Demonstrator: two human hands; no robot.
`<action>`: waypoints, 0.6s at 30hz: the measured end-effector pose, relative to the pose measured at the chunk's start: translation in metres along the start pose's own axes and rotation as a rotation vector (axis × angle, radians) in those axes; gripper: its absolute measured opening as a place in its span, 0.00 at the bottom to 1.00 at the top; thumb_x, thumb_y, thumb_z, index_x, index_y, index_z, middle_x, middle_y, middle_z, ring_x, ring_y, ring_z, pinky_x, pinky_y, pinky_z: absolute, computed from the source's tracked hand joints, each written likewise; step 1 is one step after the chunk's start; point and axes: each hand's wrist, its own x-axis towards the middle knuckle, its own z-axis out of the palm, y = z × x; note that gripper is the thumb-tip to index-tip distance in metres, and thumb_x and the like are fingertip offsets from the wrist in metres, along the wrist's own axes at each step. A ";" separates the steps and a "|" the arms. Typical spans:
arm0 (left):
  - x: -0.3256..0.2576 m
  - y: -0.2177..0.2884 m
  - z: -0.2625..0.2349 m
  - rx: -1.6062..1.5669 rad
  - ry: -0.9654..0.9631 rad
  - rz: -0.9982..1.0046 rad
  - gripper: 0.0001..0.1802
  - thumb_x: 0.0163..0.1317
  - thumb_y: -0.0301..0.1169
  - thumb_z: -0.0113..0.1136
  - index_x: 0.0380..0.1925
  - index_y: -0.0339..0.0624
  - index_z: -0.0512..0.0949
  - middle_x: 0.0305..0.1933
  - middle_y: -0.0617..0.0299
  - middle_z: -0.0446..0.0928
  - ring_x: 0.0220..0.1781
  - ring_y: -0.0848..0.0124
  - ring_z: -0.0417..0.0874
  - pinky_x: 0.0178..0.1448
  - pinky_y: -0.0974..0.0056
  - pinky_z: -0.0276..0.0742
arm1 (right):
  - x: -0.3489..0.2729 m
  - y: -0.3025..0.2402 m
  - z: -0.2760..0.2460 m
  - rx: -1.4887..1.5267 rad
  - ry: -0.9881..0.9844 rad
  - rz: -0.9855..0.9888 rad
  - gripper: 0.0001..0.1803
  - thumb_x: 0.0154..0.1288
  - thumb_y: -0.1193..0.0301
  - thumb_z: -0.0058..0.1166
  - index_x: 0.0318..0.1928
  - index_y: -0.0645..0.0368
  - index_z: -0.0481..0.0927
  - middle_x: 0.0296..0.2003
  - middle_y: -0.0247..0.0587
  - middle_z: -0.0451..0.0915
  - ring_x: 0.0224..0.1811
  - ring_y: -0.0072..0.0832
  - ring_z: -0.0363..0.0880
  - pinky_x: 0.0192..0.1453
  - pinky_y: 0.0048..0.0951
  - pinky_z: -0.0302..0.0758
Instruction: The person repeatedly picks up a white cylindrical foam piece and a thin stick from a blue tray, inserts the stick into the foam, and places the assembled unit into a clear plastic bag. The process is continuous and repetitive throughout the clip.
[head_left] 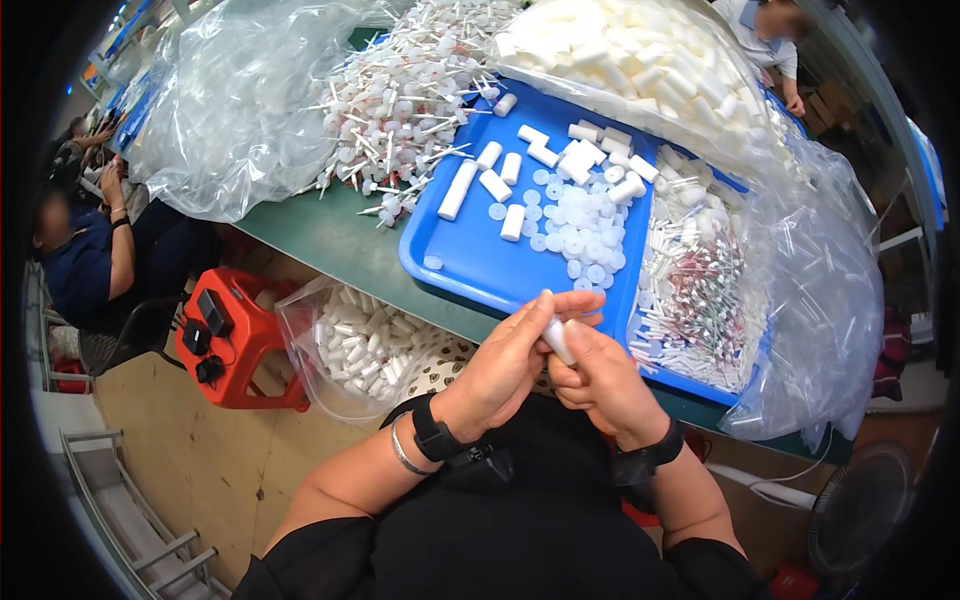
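Between my hands, just over the near edge of a blue tray [455, 245], is a small white plastic cylinder [558, 342]. My left hand [507, 365] closes its thumb and fingers around the upper part. The thumb and bent fingers of my right hand [605, 385] pinch the lower part. Whether a smaller piece sits at its end is hidden by my fingers. Inside the tray lie several loose white cylinders [494, 186] and a heap of translucent round discs [580, 230].
Heaped left of the tray are white stems with translucent caps [395, 100]. Behind stands a large bag of white cylinders [640, 65]; thin sticks [690, 290] fill the right side. A bag of white pieces [365, 345] hangs below the green table [310, 235], near a red stool [245, 335].
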 end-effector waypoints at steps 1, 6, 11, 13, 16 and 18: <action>0.001 -0.003 0.001 0.034 0.005 0.004 0.29 0.82 0.49 0.31 0.68 0.40 0.67 0.76 0.48 0.63 0.72 0.52 0.71 0.73 0.46 0.69 | 0.001 0.005 0.007 -0.336 0.082 -0.191 0.21 0.82 0.58 0.40 0.52 0.66 0.73 0.26 0.40 0.76 0.17 0.24 0.69 0.20 0.27 0.64; -0.013 -0.015 0.014 -0.151 0.218 0.136 0.25 0.83 0.45 0.29 0.51 0.36 0.70 0.71 0.42 0.67 0.67 0.52 0.75 0.73 0.50 0.69 | 0.006 0.025 0.034 -1.240 0.349 -0.583 0.14 0.74 0.63 0.52 0.49 0.61 0.75 0.25 0.50 0.80 0.22 0.49 0.81 0.25 0.45 0.76; -0.031 -0.007 -0.012 0.159 0.251 0.262 0.26 0.83 0.47 0.27 0.46 0.37 0.72 0.58 0.40 0.78 0.62 0.52 0.79 0.70 0.49 0.71 | -0.002 0.013 0.033 -1.181 0.112 -0.622 0.18 0.71 0.58 0.58 0.48 0.60 0.76 0.34 0.44 0.80 0.25 0.43 0.83 0.29 0.42 0.79; -0.048 0.011 -0.042 0.162 0.373 0.387 0.25 0.82 0.45 0.30 0.35 0.40 0.71 0.46 0.43 0.81 0.49 0.54 0.83 0.62 0.50 0.76 | -0.023 -0.008 0.012 -1.297 0.134 -0.652 0.17 0.69 0.60 0.60 0.48 0.60 0.79 0.36 0.43 0.82 0.29 0.41 0.83 0.33 0.38 0.79; -0.085 0.039 -0.112 0.565 0.691 0.606 0.19 0.80 0.40 0.37 0.43 0.38 0.74 0.46 0.52 0.80 0.50 0.65 0.78 0.61 0.58 0.72 | -0.050 -0.034 -0.047 -1.555 0.380 -0.639 0.03 0.65 0.73 0.60 0.36 0.60 0.82 0.33 0.41 0.81 0.29 0.40 0.81 0.33 0.39 0.77; -0.095 0.046 -0.130 0.753 0.957 0.583 0.16 0.77 0.33 0.47 0.56 0.36 0.76 0.54 0.57 0.77 0.58 0.68 0.75 0.63 0.61 0.69 | -0.063 -0.036 -0.076 -1.719 0.590 -0.493 0.02 0.62 0.74 0.62 0.33 0.58 0.82 0.29 0.41 0.77 0.30 0.42 0.81 0.33 0.41 0.76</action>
